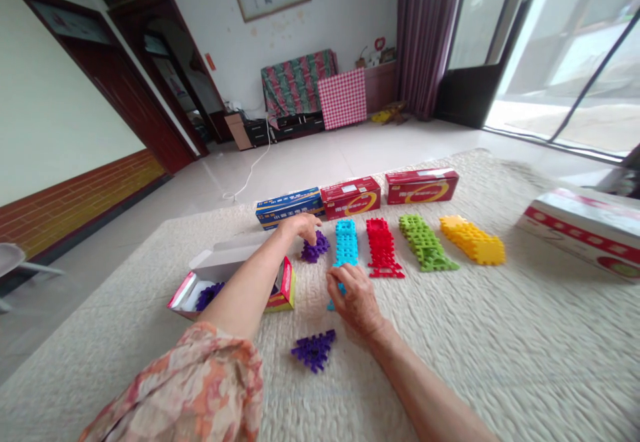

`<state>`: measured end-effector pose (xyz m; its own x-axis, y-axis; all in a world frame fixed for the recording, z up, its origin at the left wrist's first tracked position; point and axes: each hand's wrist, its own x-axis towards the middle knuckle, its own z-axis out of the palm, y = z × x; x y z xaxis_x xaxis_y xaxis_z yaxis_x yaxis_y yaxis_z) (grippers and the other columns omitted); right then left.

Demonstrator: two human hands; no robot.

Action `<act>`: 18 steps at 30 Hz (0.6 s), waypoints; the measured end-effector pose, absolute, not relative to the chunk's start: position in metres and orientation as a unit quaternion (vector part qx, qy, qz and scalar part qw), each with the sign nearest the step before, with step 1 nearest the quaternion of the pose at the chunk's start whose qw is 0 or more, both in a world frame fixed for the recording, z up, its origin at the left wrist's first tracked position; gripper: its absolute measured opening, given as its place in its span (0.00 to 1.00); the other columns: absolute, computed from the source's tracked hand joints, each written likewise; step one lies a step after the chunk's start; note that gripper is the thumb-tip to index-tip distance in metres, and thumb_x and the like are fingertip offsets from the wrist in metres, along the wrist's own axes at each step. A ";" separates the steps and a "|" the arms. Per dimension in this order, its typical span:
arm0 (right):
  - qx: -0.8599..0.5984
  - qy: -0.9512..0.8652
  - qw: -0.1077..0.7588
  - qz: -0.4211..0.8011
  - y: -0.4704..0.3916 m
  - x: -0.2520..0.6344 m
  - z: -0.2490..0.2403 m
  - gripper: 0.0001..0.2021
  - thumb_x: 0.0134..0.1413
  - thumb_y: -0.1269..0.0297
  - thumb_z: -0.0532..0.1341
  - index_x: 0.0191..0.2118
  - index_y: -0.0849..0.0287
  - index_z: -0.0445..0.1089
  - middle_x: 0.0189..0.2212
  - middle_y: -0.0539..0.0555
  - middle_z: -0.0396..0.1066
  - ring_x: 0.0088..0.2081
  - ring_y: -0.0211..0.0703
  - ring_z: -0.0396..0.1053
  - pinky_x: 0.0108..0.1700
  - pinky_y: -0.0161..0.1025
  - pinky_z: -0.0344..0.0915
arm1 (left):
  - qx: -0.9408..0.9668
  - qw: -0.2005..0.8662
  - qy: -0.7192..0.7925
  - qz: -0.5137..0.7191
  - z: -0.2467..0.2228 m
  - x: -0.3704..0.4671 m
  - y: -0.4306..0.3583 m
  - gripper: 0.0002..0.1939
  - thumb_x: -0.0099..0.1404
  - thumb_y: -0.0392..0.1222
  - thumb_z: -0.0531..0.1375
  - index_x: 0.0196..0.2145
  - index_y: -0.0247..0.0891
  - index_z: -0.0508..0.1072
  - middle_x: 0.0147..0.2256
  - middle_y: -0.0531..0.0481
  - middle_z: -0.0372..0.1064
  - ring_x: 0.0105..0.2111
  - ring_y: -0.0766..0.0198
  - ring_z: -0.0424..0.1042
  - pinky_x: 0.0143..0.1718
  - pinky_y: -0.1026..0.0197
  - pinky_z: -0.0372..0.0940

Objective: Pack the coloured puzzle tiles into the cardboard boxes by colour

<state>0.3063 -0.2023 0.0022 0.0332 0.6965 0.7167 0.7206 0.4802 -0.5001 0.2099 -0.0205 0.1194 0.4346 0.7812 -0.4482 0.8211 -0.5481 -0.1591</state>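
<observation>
My left hand (306,227) reaches over a small purple pile (315,247), its fingers partly spread at the pile's upper edge. Fingers curled, my right hand (354,295) pinches a light blue piece (342,289) at the near end of the light blue row (346,241). To the right lie rows of red (381,245), green (424,242) and yellow (473,239) interlocking pieces. A purple triangular piece (315,350) rests nearer to me. Under my left forearm stands an opened box (286,285) with purple pieces (209,295) inside, partly hidden by the arm.
Behind the rows stand a blue box (289,207) and two red boxes (351,197) (423,186). A larger white and red box (585,229) sits at the right. Everything lies on a cream textured cover (450,335). A stool (11,255) stands far left.
</observation>
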 end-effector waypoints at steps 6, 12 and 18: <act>-0.509 -0.694 0.510 -0.002 -0.202 0.306 0.003 0.06 0.59 0.70 0.56 0.33 0.57 0.69 0.26 0.51 0.69 0.31 0.40 0.65 0.38 0.38 0.60 | 0.854 0.110 0.448 -0.241 0.117 0.201 -0.007 0.43 0.47 0.39 0.67 0.61 0.43 0.61 0.59 0.45 0.64 0.54 0.58 0.68 0.52 0.63 0.63; -0.509 -0.695 0.507 -0.004 -0.202 0.305 0.002 0.06 0.59 0.70 0.56 0.32 0.57 0.69 0.26 0.51 0.69 0.31 0.40 0.65 0.37 0.37 0.59 | 0.861 0.139 0.431 -0.231 0.107 0.195 0.000 0.41 0.49 0.39 0.65 0.61 0.45 0.61 0.57 0.49 0.68 0.51 0.61 0.71 0.48 0.67 0.65; -0.511 -0.702 0.496 -0.005 -0.203 0.305 0.002 0.06 0.59 0.70 0.56 0.32 0.57 0.68 0.26 0.51 0.68 0.30 0.40 0.65 0.37 0.37 0.59 | 0.879 0.156 0.428 -0.144 0.117 0.185 0.000 0.39 0.51 0.37 0.65 0.61 0.40 0.62 0.57 0.47 0.67 0.52 0.60 0.70 0.48 0.68 0.63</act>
